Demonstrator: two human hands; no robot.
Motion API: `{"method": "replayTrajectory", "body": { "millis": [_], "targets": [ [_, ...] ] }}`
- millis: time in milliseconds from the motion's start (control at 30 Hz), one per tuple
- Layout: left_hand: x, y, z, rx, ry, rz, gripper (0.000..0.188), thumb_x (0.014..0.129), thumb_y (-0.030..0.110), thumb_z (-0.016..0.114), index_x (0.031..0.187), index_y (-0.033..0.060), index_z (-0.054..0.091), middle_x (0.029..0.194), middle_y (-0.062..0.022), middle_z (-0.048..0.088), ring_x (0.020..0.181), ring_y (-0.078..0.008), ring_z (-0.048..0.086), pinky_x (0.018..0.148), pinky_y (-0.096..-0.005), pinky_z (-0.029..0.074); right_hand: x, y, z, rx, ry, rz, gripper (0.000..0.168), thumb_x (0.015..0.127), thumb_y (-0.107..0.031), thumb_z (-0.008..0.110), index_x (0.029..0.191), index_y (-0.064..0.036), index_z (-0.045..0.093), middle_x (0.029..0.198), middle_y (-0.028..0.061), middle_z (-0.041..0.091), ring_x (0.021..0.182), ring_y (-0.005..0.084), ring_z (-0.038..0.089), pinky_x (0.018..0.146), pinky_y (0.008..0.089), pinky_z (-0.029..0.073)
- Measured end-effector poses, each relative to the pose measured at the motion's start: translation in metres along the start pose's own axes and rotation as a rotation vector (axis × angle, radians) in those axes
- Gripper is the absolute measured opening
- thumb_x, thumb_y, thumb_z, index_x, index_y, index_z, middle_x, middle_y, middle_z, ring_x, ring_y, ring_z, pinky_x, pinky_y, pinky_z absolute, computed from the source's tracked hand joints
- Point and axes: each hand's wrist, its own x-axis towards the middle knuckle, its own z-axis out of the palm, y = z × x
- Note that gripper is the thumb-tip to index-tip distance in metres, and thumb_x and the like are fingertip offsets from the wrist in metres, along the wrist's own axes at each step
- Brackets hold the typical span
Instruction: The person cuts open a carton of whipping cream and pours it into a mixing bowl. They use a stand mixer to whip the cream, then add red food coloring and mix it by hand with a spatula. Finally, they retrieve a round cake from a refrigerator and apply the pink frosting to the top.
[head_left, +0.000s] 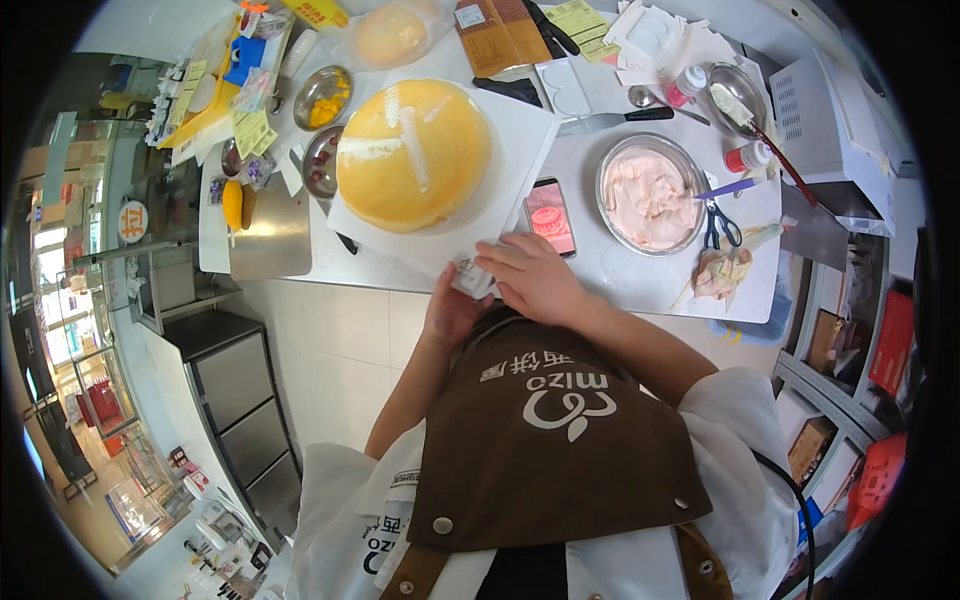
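Note:
My left hand (452, 309) grips a small whitish packet or box (471, 276) bearing dark print, at the table's front edge. My right hand (538, 276) lies over its other side, fingers across the top. What the packet contains cannot be made out. Just beyond it, a round yellow sponge cake (416, 161) with white streaks on top sits on a white square board (517, 142). To the right of the board lies a phone (550, 217) showing a pink cake. A metal bowl of pale pink cream (651, 193) stands further right, with a purple-handled spatula (726, 188) in it.
Bowls of yellow fruit pieces (330, 106) and dark red fruit (322, 163) stand left of the cake, near a mango (233, 205). A black-handled knife (615, 118) lies behind the cream bowl. Scissors (721, 225) and a used piping bag (724, 271) lie at right.

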Motion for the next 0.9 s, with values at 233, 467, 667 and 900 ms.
{"method": "replayTrajectory", "body": {
  "millis": [233,467,667,900],
  "targets": [
    [0.006,0.033,-0.055,0.209,0.036,0.062,0.034,0.096,0.036,0.064,0.118,0.0107,0.057,0.098,-0.0063,0.068,0.082,-0.0191,0.066,0.063,-0.0267,0.047,0.014,0.099,-0.062,-0.346,0.332,0.417,0.041,0.094,-0.017,0.058,0.130,0.001,0.060,0.133,0.0194,0.061,0.121,0.0380,0.056,0.109,0.0476,0.040],
    [0.012,0.083,-0.088,0.012,0.236,0.324,0.031,0.100,0.046,0.056,0.107,0.0158,0.058,0.090,0.0024,0.063,0.075,-0.0143,0.059,0.062,-0.0278,0.045,0.018,0.028,-0.053,0.096,0.189,0.329,0.031,0.092,-0.015,0.064,0.122,-0.006,0.067,0.128,0.0146,0.064,0.121,0.0339,0.057,0.102,0.0454,0.046],
    [0.033,0.089,-0.074,0.107,0.366,0.439,0.030,0.105,0.041,0.047,0.098,0.0134,0.056,0.087,0.0024,0.061,0.075,-0.0129,0.057,0.063,-0.0295,0.045,0.033,0.060,-0.035,-0.167,0.009,0.016,0.040,0.091,-0.015,0.064,0.131,-0.012,0.062,0.141,0.0092,0.058,0.134,0.0347,0.049,0.115,0.0454,0.037],
    [0.057,0.134,-0.066,0.427,0.465,0.579,0.024,0.105,0.030,0.049,0.104,0.0075,0.057,0.091,0.0014,0.061,0.080,-0.0074,0.056,0.070,-0.0255,0.047,0.073,0.103,-0.083,-0.180,0.328,0.479,0.041,0.089,-0.014,0.062,0.130,-0.008,0.062,0.139,0.0196,0.055,0.125,0.0394,0.051,0.107,0.0449,0.042]
  ]
}}
